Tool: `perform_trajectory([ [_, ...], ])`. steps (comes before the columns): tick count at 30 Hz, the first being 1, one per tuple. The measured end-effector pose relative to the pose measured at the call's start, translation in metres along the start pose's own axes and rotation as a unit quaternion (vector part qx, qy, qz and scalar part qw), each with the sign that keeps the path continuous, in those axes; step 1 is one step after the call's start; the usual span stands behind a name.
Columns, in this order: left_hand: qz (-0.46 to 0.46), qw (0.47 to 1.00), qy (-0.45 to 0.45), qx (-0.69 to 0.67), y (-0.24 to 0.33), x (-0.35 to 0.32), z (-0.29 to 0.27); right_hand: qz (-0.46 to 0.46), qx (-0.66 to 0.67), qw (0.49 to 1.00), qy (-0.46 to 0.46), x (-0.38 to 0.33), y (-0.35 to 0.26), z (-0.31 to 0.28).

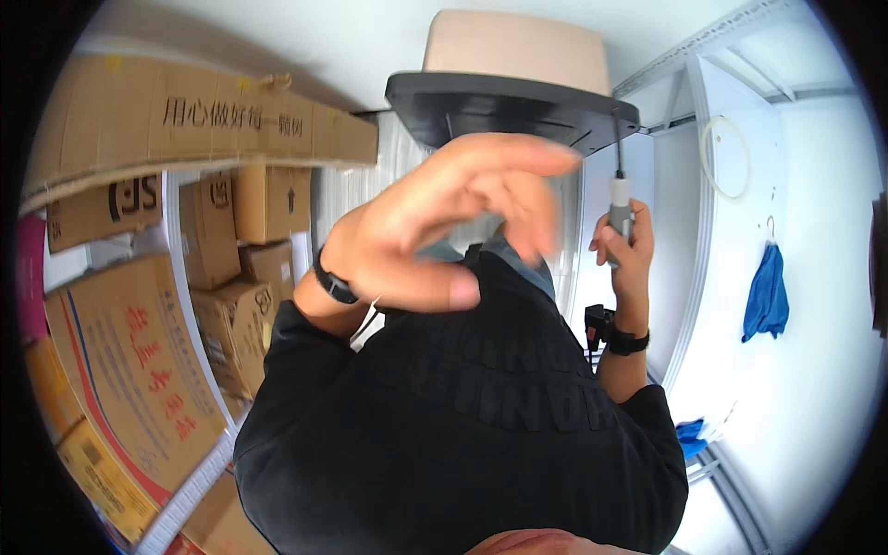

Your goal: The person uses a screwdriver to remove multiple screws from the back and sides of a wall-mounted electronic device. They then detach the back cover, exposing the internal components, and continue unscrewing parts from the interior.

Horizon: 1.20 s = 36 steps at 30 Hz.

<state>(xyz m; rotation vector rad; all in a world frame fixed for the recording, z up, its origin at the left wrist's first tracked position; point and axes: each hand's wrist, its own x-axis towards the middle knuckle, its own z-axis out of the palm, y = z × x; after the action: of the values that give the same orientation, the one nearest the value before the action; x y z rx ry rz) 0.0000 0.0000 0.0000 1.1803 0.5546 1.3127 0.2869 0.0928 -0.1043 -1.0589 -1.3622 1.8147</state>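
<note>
A beige block-shaped piece with rounded corners (513,44) is seen at the top, with a flat black panel (509,100) along its lower side. Just below it is my left hand (444,217), blurred by motion, its thumb spread away from the curled fingers and nothing between them. To the right, my right hand (629,248) is closed round the grey and white handle of a screwdriver (620,196). The thin shaft points up, and its tip meets the right end of the black panel; whether it sits in a screw is too small to tell.
Cardboard boxes (129,361) fill white shelves on the left, and a long carton (199,116) juts out above them. To the right are white panels with a hanging blue cloth (766,294) and a pale ring (726,157). A small black device (599,326) is beside my right wrist.
</note>
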Motion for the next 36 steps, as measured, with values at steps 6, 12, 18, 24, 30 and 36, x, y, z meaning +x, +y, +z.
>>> perform_trajectory([
  [6, -0.269, 0.955, 0.087, 0.087, -0.080, 0.016, -0.059, 0.034, 0.008, 0.996, 0.078, -0.016, 0.016, 0.051],
  [12, -0.258, 0.956, 0.132, -0.055, -0.122, 0.032, -0.076, 0.003, 0.044, 0.987, 0.153, -0.022, 0.030, 0.120],
  [18, -0.256, 0.958, 0.124, -0.048, -0.118, 0.041, -0.081, -0.022, 0.100, 0.973, 0.208, -0.024, 0.033, 0.150],
  [24, -0.248, 0.961, 0.113, -0.054, -0.116, 0.044, -0.088, -0.045, 0.102, 0.968, 0.223, -0.021, 0.031, 0.159],
  [30, -0.249, 0.960, 0.111, -0.065, -0.118, 0.044, -0.087, -0.030, 0.129, 0.966, 0.223, -0.024, 0.025, 0.160],
  [36, -0.247, 0.959, 0.122, -0.069, -0.118, 0.045, -0.086, -0.001, 0.168, 0.966, 0.196, -0.025, 0.020, 0.153],
])
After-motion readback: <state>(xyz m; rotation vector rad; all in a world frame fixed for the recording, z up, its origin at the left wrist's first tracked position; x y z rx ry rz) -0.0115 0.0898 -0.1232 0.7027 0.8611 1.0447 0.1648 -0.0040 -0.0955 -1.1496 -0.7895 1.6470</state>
